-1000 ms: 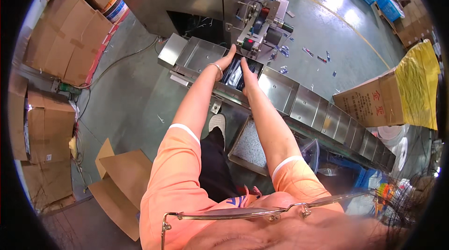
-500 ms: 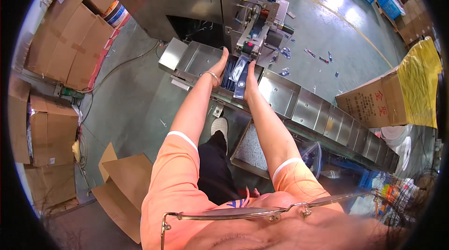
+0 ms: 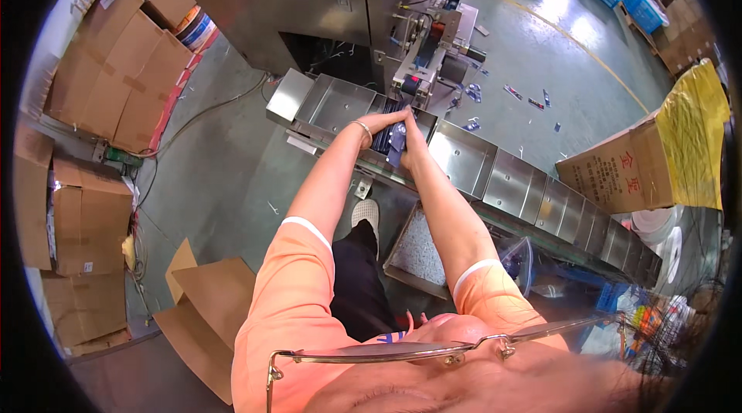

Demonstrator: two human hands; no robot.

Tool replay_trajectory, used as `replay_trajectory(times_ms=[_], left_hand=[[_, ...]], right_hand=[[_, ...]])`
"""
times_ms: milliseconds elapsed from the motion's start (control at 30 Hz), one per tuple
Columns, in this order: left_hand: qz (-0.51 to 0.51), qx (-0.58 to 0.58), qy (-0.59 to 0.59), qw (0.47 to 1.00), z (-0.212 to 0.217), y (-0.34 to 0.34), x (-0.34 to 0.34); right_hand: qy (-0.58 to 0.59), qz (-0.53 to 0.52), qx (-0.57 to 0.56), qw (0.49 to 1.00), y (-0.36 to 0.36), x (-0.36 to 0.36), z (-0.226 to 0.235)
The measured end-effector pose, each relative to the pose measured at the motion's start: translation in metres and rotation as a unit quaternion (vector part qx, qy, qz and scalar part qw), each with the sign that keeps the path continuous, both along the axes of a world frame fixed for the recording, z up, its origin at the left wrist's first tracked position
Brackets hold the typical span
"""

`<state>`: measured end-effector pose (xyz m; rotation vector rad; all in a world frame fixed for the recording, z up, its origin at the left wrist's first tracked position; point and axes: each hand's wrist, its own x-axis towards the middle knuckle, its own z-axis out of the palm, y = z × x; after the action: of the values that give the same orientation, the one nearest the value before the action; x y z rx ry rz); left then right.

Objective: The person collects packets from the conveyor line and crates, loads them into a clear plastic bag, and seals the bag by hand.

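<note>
A row of flat dark blue packets [image 3: 396, 139] with pale markings lies in a compartment of a steel bucket conveyor [image 3: 461, 155]. My left hand [image 3: 379, 122], with a bracelet at its wrist, curves around the far left side of the packets. Its fingertips reach across to those of my right hand [image 3: 416, 144]. The right hand presses along the packets' right side, so the bunch sits between both palms. Some fingers are hidden behind the hands and packets.
Beyond the conveyor stands a steel machine [image 3: 270, 3] with a feeding unit [image 3: 429, 57]. Loose packets [image 3: 473, 93] litter the floor. An open carton [image 3: 209, 297] lies at lower left, and a box with a yellow bag [image 3: 692, 134] stands right. A tray [image 3: 417, 250] sits below the conveyor.
My left hand has moved right and its fingers have closed over the far end of the packets, meeting the right hand. The topmost packet no longer lies tilted in full view.
</note>
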<state>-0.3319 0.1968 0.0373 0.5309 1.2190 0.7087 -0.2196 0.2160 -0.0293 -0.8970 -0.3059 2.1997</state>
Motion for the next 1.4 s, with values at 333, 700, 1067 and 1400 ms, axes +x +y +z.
replay_trajectory(times_ms=[333,700,1067,1400], left_hand=[[-0.094,0.065,0.242,0.963,0.112,-0.064,-0.001],[-0.142,0.245,0.256,0.924,0.147,-0.252,0.161],[-0.032,0.118,0.006,0.992,0.089,-0.264,0.323],[0.194,-0.228,-0.247,0.922,-0.006,-0.244,0.37]], right_hand=[[0.158,0.009,-0.012,0.987,-0.088,-0.003,0.102],[-0.045,-0.147,0.08,0.985,-0.287,0.179,0.147],[-0.243,-0.062,0.121,0.961,-0.294,0.355,0.122],[-0.363,0.362,0.12,0.85,-0.181,0.37,0.086]])
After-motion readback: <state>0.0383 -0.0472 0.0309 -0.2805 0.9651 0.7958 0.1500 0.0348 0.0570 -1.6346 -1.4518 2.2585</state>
